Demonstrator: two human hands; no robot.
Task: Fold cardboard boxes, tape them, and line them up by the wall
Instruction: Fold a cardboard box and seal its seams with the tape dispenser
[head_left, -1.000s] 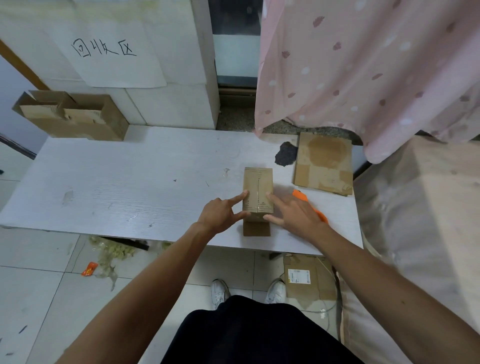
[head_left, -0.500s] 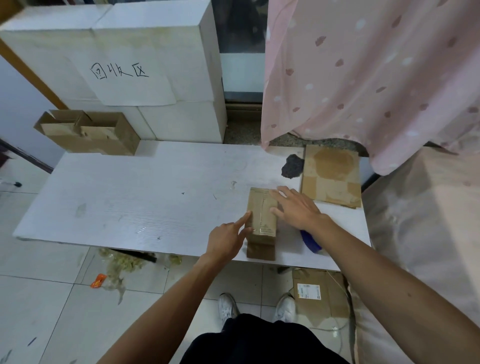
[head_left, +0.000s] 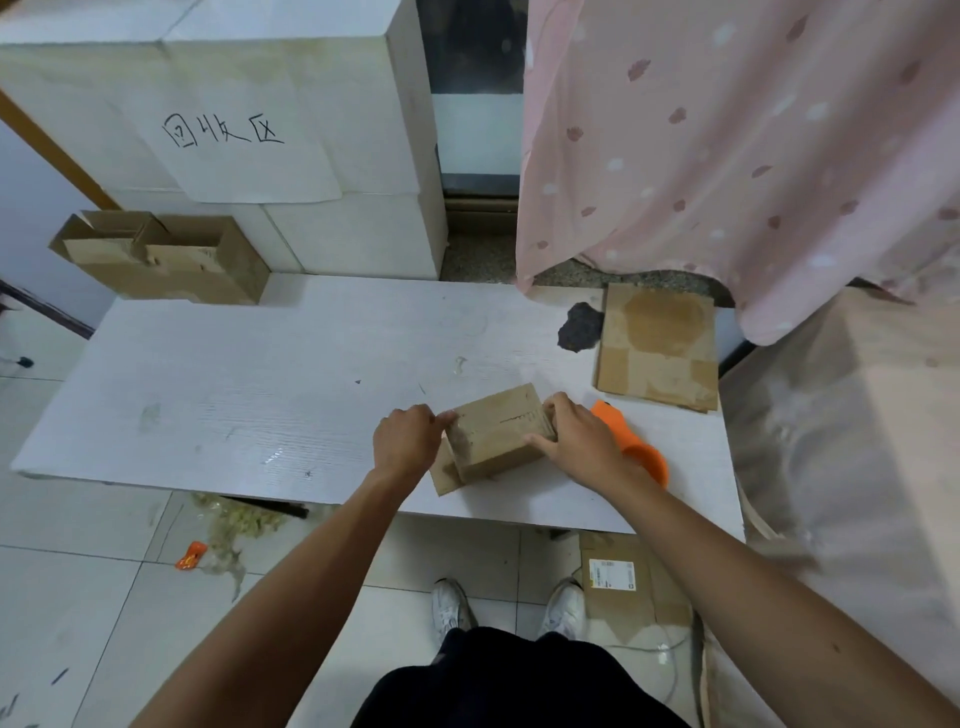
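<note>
"Turned since half a second ago: the small cardboard box (head_left: 498, 434) pointed away from the person and now lies crosswise."

"Who has it?"

"Both. The left hand (head_left: 405, 441) pinches its left end and the right hand (head_left: 576, 441) clasps its right end, near the front edge of the counter (head_left: 234, 395)."

"Where next?"

"Far left, I'd judge. The folded boxes (head_left: 171, 265) stand at the back corner there, on the left hand's side."

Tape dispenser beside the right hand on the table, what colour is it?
Orange. The head view shows the tape dispenser partly hidden by the right hand.
</note>
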